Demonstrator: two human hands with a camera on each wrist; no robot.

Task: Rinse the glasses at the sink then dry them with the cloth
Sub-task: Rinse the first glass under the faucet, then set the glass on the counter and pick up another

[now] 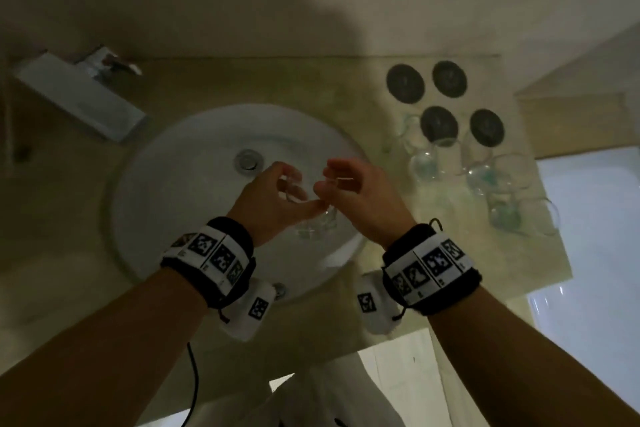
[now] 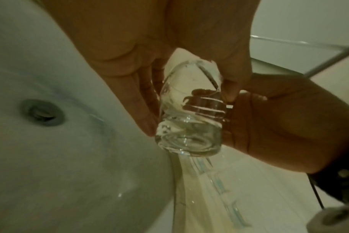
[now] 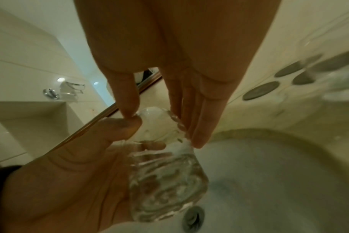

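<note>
A clear glass (image 1: pixel 313 215) hangs tilted over the round white sink (image 1: pixel 166 184), held between both hands. My left hand (image 1: pixel 282 184) grips its body, thumb on one side and fingers on the other; the left wrist view shows the thick base (image 2: pixel 189 141) pointing at the camera. My right hand (image 1: pixel 329 180) pinches the glass near its rim (image 3: pixel 153 113) between thumb and fingers. Several more clear glasses (image 1: pixel 481 173) stand on a pale cloth (image 1: pixel 450 204) spread on the counter right of the sink.
A chrome tap (image 1: pixel 79 94) sits at the back left, and no water shows running. The drain (image 1: pixel 247 161) lies in the basin's middle. Several dark round coasters (image 1: pixel 405 83) lie behind the glasses. A white surface (image 1: pixel 588 218) borders the counter's right edge.
</note>
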